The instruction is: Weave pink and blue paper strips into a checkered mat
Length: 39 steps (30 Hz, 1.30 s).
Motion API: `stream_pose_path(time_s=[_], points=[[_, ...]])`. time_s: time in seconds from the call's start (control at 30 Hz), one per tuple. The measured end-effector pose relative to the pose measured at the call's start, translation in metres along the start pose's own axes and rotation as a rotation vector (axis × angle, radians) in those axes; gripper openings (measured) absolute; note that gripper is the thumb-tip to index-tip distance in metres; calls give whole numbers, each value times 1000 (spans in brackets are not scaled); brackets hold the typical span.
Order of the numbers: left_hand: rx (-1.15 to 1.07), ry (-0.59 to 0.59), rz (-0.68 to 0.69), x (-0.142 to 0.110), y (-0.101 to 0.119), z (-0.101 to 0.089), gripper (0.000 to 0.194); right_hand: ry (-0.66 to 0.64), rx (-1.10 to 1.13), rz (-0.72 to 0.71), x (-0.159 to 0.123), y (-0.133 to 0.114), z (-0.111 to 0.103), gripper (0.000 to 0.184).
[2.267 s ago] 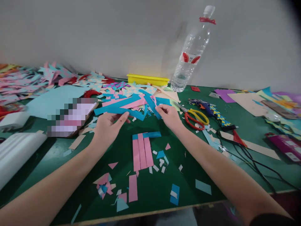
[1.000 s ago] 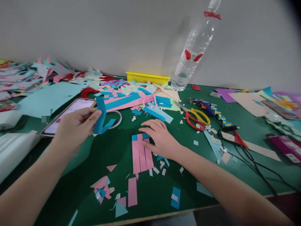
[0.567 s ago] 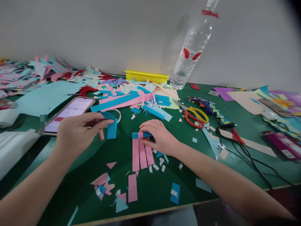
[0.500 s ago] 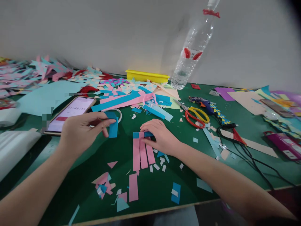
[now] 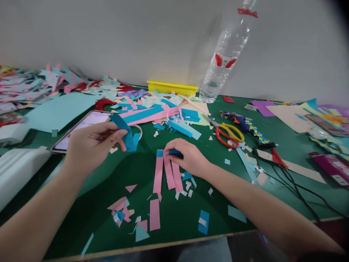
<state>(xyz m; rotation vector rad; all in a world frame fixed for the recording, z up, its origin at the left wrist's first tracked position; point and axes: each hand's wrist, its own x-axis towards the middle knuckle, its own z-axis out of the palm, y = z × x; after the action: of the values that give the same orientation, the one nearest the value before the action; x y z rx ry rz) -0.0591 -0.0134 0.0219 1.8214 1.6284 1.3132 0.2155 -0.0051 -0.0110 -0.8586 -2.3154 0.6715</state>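
Green tabletop (image 5: 180, 220) (pink strips (image 5: 169, 174) central) — grey wall (image 5: 131, 40) behind

We see a faint 48 on the phone (image 5: 91, 119) at left; the label (image 5: 225, 61) on the upper-right bottle (image 5: 230, 42) is too tiny to read.

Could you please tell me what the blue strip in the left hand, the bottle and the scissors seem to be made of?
Blue strip: likely matt paper or thin card; it is flat, bent and shows little shine.
Bottle: probably glossy plastic, being see-through with bright highlights.
Scissors: greyish blades suggest metal; the smooth, evenly coloured red and yellow handles suggest plastic, perhaps only a coating.
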Motion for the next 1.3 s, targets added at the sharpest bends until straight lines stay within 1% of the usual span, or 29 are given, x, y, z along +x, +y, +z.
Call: stream_pose_path(time_s=[0.13,0.17,0.23,0.3,0.37,0.47,0.5,0.6,0.7,0.73,0.8,0.9,0.97,1.0,1.13,1.23,1.3], points=[[-87,-20,-47,2,1,1,12,-5,25,47,1,1,-3,16],[-136,-35,-70,2,2,1,12,-4,30,59,1,2,-4,16],[-315,-80,-119,4,1,0,12,4,48,74,2,4,-6,17],[-509,-114,-161,5,1,-1,19,21,74,80,3,7,-8,18],[-646,-136,-179,6,1,-2,28,34,106,83,4,10,-10,17],[-719,-175,-192,7,1,-3,35,34,164,102,5,14,-15,16],[-710,-175,-203,7,0,-3,35,33,178,113,5,14,-16,15],[-588,-109,-248,10,-4,-3,27,38,204,159,6,16,-19,14],[-376,-57,-228,11,-7,-3,13,31,232,175,6,16,-21,13],[-343,-40,-210,11,-7,-3,11,26,239,171,6,15,-21,13],[-287,-17,-176,11,-6,-3,10,21,244,160,6,14,-21,14],[-179,-14,-142,10,-3,-2,13,23,252,148,6,14,-21,14],[-123,-54,-133,10,-4,0,15,31,265,139,5,14,-21,14],[-97,-92,-135,9,-6,0,17,34,271,134,5,15,-21,14],[-24,-293,-136,9,-12,4,25,57,279,113,5,15,-21,14],[23,-425,-45,8,-10,5,24,76,279,102,5,14,-22,15],[37,-493,7,6,-5,7,21,83,275,105,5,13,-22,16]])
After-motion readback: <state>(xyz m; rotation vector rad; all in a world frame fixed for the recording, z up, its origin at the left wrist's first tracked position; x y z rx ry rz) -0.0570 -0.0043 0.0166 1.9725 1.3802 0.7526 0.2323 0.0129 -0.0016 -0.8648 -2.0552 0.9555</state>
